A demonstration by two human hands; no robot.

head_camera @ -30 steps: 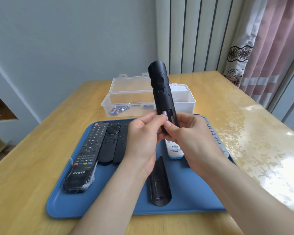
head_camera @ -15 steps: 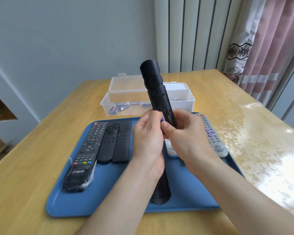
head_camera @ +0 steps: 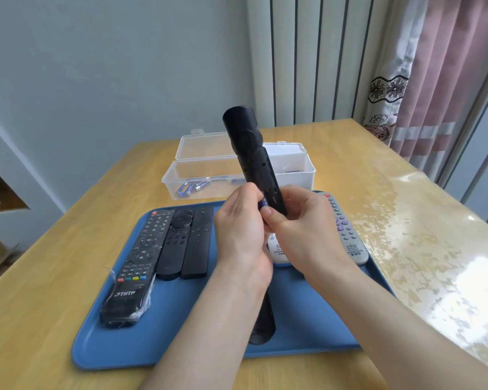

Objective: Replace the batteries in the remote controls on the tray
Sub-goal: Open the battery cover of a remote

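Nearest, a loose black cover lies on the blue tray, likely set aside to expose the compartment. Above it the right hand grips the black remote upright, steadying it, while the left hand pinches a battery at its slot. Spares wait in the clear box on the tabletop beyond.

The tray is blue. Some remotes are black, others grey with purple buttons. The table is yellow wood. The curtain is pink with black flowers.
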